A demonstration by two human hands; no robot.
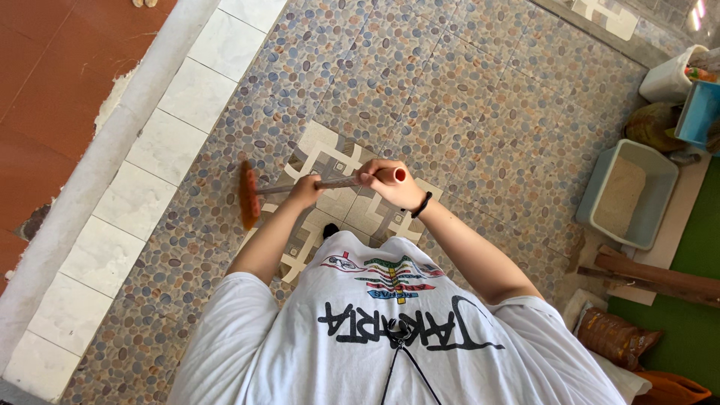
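Currently both hands, left hand (305,189) and right hand (386,182), fingers wrapped on broom handle (337,182), bristle head (248,195) at 9 o'clock sweeping pebble-tile floor (480,97).

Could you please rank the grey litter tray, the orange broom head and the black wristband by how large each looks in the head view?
1. Grey litter tray
2. Orange broom head
3. Black wristband, smallest by far, though nearer the camera.
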